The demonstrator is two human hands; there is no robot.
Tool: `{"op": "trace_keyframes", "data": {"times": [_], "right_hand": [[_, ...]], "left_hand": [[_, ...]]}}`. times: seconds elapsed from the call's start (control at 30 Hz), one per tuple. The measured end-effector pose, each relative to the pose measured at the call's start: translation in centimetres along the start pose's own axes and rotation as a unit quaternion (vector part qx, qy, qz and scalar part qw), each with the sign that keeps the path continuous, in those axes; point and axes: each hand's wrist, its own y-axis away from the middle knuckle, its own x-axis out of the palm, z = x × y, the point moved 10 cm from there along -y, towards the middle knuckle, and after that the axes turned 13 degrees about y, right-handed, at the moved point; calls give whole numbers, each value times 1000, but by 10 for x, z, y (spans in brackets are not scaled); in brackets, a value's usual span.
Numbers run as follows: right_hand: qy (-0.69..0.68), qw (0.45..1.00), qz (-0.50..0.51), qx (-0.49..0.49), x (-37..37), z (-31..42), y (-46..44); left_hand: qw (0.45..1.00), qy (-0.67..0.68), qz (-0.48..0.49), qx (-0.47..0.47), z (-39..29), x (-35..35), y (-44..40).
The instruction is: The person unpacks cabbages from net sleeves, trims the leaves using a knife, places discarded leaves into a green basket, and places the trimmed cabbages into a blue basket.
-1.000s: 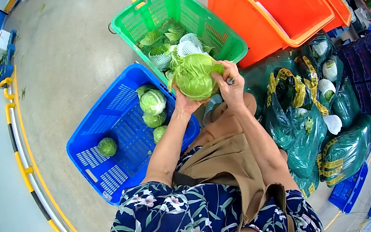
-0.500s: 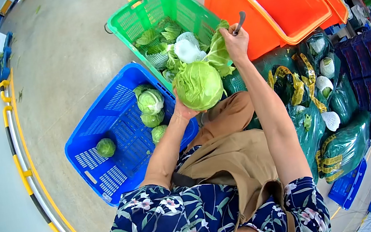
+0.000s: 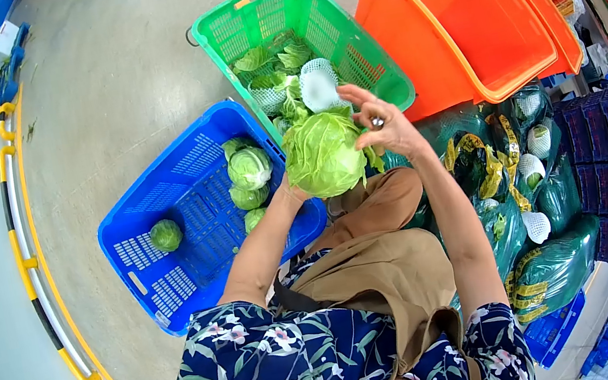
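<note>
A pale green cabbage (image 3: 324,155) rests in my left hand (image 3: 293,190), whose fingers are mostly hidden beneath it. At the cabbage's upper right is my right hand (image 3: 382,126), with a small metal tool (image 3: 377,122) held in the curled fingers while thumb and forefinger are apart. The tool's blade is hidden. Just beyond, the green crate (image 3: 383,82) holds loose leaves (image 3: 254,59) and white foam netting (image 3: 319,83). In the blue crate (image 3: 142,279) to the left lie several cabbages, one (image 3: 166,235) apart from the others.
Large orange bins (image 3: 414,32) stand at the upper right. Dark green bags (image 3: 566,270) with netted cabbages lie on the right, near stacked dark crates (image 3: 600,162). A yellow and black rail (image 3: 38,294) runs along the left side.
My right hand pulled a leaf away to the upper right, and has come back beside the cabbage without that leaf. The cabbage stays in my left hand. The whole view has shifted slightly.
</note>
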Motion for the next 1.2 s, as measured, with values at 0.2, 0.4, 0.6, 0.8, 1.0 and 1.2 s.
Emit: {"op": "trace_keyframes", "data": {"times": [0.2, 0.4, 0.6, 0.8, 1.0, 1.2], "right_hand": [[-38, 998, -38, -30, 7, -3, -2], [241, 948, -168, -122, -1, 33, 5], [287, 909, -303, 2, -36, 13, -15], [175, 866, -393, 254, -70, -134, -5], [178, 928, -152, 289, -36, -128, -7], [183, 956, 197, 115, 93, -23, -28]], "left_hand": [[996, 16, 69, -51, -3, 30, 4], [996, 48, 6, -76, -7, 27, 5], [984, 18, -22, -177, 5, -16, 13], [971, -78, -100, -202, 13, -34, 20], [972, -91, -44, -215, -5, -43, 31], [931, -238, -60, -271, -18, -43, 34]]}}
